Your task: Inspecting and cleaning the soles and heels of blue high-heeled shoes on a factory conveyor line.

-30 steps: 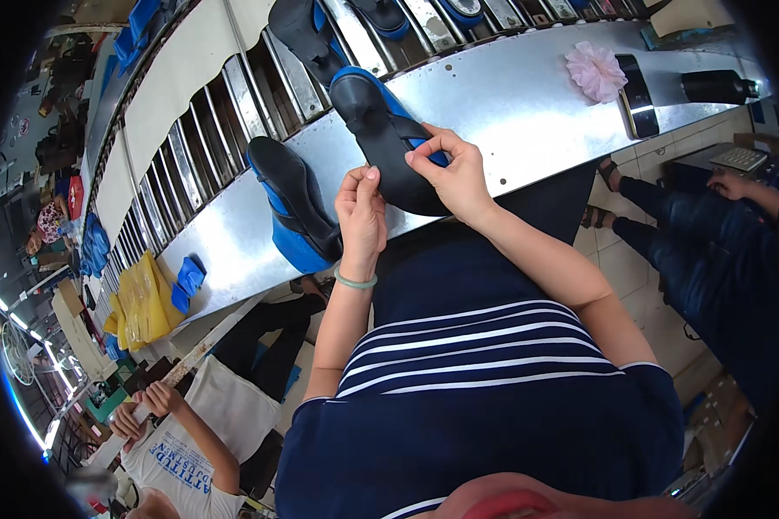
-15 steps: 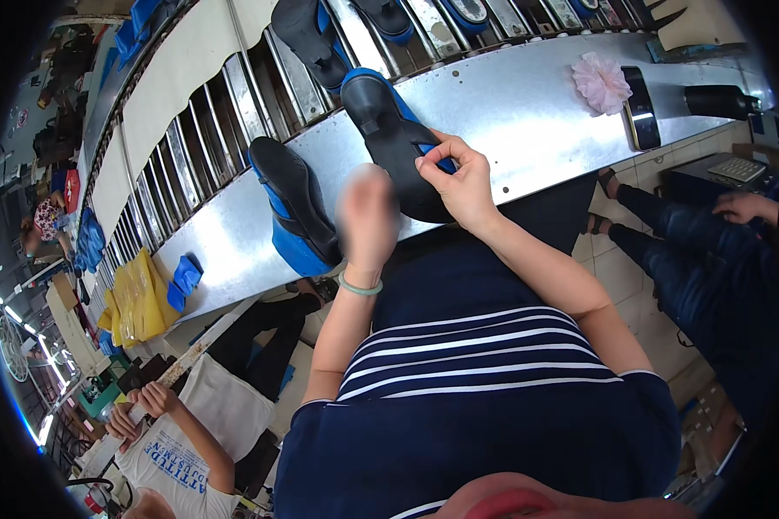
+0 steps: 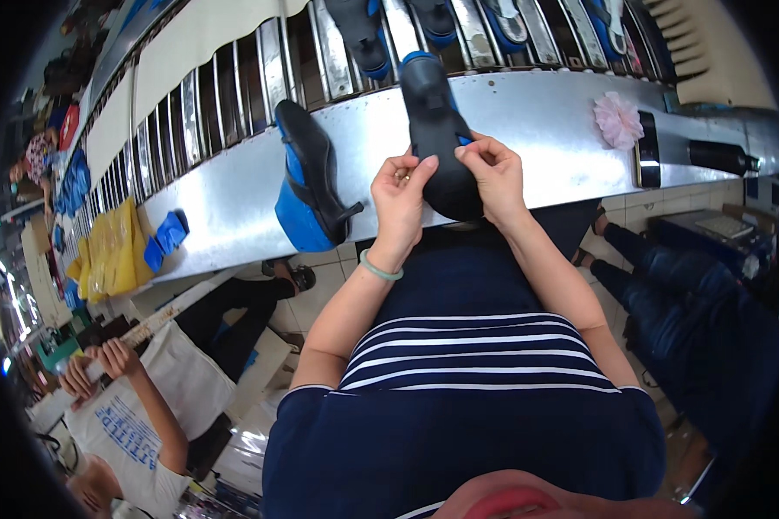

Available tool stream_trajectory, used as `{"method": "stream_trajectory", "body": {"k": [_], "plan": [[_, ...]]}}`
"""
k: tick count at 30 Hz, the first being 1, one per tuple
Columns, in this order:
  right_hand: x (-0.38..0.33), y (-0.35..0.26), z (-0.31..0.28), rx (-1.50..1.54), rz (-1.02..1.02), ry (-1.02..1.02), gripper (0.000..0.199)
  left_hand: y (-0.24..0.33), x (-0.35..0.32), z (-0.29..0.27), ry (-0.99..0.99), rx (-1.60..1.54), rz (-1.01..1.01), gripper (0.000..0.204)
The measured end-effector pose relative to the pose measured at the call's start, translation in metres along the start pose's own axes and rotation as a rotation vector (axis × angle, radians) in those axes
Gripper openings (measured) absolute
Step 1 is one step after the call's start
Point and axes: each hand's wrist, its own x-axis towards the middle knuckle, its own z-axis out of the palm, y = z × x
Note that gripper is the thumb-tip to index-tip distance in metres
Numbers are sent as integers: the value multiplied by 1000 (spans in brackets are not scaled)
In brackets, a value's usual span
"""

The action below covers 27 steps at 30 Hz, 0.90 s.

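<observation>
A black-soled heeled shoe with blue parts (image 3: pixel 450 186) lies sole up on the metal ledge in front of me, heel end away from me. At its left edge my left hand (image 3: pixel 398 199), with a pale green bangle on the wrist, is closed in a pinch. On the opposite edge my right hand (image 3: pixel 499 182) pinches near a small blue strip. The exact bits between the fingertips are too small to make out. To the left, a second black and blue heeled shoe (image 3: pixel 307 177) rests on its side, its thin heel pointing right.
Beyond the ledge (image 3: pixel 545 112) runs a roller conveyor (image 3: pixel 320 65) carrying several shoes. A pink flower ornament (image 3: pixel 618 119), a phone (image 3: pixel 647 151) and a black bottle (image 3: pixel 720 157) lie right. Yellow plastic (image 3: pixel 117 251) and blue pieces (image 3: pixel 166 235) sit left. Two people are nearby.
My left hand has come onto the shoe's left edge. The held shoe now points straighter away from me, and my right hand still pinches its right edge. The view has shifted.
</observation>
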Motion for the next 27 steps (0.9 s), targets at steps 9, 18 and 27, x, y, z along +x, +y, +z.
{"method": "stream_trajectory", "body": {"k": [9, 18, 27], "plan": [[1, -16, -9, 68, 136, -55, 8, -13, 3, 9, 91, -111, -3, 10], [-3, -20, 6, 39, 106, 0, 16, -17, 2, 16, 162, -46, 42, 20], [-4, -17, 10, -32, 97, 34, 17, -9, 4, 15, 200, -73, -47, 23]]}}
